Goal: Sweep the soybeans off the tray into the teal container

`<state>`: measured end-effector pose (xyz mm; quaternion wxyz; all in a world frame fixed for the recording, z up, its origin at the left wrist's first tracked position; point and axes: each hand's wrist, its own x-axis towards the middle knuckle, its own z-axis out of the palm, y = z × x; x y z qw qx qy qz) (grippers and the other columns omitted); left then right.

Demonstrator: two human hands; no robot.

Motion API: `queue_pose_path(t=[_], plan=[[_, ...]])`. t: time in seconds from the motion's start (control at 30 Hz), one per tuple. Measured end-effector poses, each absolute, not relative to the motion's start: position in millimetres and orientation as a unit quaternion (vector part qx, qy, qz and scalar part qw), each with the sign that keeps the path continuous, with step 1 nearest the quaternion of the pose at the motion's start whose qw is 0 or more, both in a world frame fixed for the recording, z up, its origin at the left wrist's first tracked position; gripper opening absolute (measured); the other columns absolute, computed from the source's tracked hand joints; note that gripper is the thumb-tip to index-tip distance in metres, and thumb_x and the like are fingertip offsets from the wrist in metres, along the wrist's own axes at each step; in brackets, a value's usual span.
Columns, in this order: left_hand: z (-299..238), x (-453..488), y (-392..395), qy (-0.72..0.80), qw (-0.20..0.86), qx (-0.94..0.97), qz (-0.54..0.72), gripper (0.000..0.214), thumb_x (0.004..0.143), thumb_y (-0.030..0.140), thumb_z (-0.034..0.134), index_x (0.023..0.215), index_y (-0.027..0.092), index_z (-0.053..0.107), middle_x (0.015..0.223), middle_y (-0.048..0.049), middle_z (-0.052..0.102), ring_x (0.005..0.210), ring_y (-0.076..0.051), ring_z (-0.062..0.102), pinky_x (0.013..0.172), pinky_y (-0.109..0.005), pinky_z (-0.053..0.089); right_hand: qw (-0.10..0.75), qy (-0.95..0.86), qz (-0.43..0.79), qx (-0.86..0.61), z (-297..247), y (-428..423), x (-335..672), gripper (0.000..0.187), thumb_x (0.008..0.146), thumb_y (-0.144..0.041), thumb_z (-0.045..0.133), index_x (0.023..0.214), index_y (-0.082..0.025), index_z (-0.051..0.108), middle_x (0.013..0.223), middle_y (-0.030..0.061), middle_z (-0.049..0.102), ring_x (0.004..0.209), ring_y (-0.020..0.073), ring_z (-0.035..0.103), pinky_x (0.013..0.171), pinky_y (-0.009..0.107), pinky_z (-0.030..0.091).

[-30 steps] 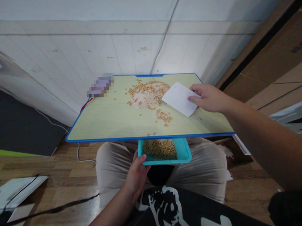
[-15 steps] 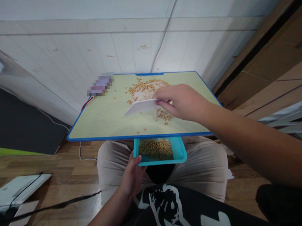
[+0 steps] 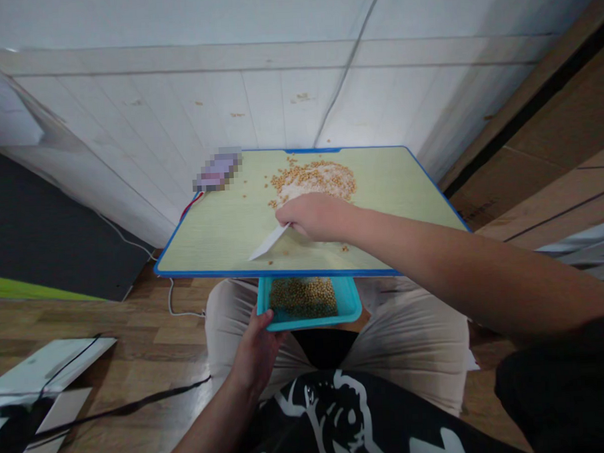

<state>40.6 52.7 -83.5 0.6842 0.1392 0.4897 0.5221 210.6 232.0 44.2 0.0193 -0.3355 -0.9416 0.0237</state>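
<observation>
My right hand [image 3: 314,216] is closed on a white card [image 3: 269,243] and holds it edge-down on the green lap table [image 3: 222,230], near the front edge. Behind the hand lies a pile of soybeans mixed with rice [image 3: 316,178], and a few loose beans are scattered by the card. My left hand [image 3: 255,352] grips the left corner of a teal tray [image 3: 350,306] filled with soybeans, held just under the table's front edge, above my lap.
A blurred small object [image 3: 220,170] sits at the table's back left corner with a red cable running off it. White wall panels stand behind, cardboard boxes [image 3: 543,142] to the right. Cables and white boards [image 3: 42,365] lie on the wooden floor at left.
My right hand has carried the card from the right of the pile leftward and toward the front edge, turning it from flat to edge-down. The tray has shifted slightly left.
</observation>
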Motion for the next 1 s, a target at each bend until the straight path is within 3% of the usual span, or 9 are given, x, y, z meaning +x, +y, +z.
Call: queue_pose_path(t=[0.3,0.57,0.8,1.0], plan=[[-86.1,37.9,55.2,0.469,0.697,0.137,0.525,0.066,0.07,0.039,0.08,0.131,0.022,0.065,0.126,-0.0114,0.076,0.132,-0.038,0.061,0.105,-0.052,0.051,-0.047,-0.938,0.023,-0.342,55.3,216.9,226.9,0.027,0.092,-0.011,0.052,0.102,-0.02,0.076,0.098,0.0094,0.078,0.085,0.0186,0.066,0.069,0.03,0.035],[-82.2,41.0,56.1,0.477,0.696,0.132,0.52,0.06,0.067,0.038,0.08,0.123,0.02,0.069,0.122,-0.0117,0.077,0.131,-0.039,0.062,0.103,-0.052,0.054,-0.051,-0.936,0.019,-0.347,60.1,202.7,245.9,0.024,0.093,-0.013,0.055,0.1,-0.02,0.077,0.089,0.0087,0.077,0.077,0.018,0.064,0.067,0.029,0.034],[-80.2,47.0,56.1,0.461,0.707,0.148,0.516,0.071,0.067,0.038,0.08,0.134,0.023,0.065,0.126,-0.0111,0.077,0.129,-0.038,0.063,0.102,-0.051,0.054,-0.053,-0.935,0.011,-0.351,64.5,199.9,250.8,0.023,0.094,-0.016,0.054,0.097,-0.02,0.077,0.085,0.0084,0.077,0.076,0.0191,0.063,0.064,0.03,0.031],[-78.7,50.1,54.2,0.464,0.714,0.151,0.502,0.068,0.068,0.038,0.081,0.132,0.021,0.066,0.127,-0.0119,0.076,0.128,-0.038,0.064,0.102,-0.051,0.053,-0.065,-0.928,0.021,-0.367,71.9,197.7,252.8,0.024,0.092,-0.015,0.056,0.099,-0.02,0.078,0.084,0.0086,0.077,0.077,0.0196,0.064,0.065,0.031,0.032]])
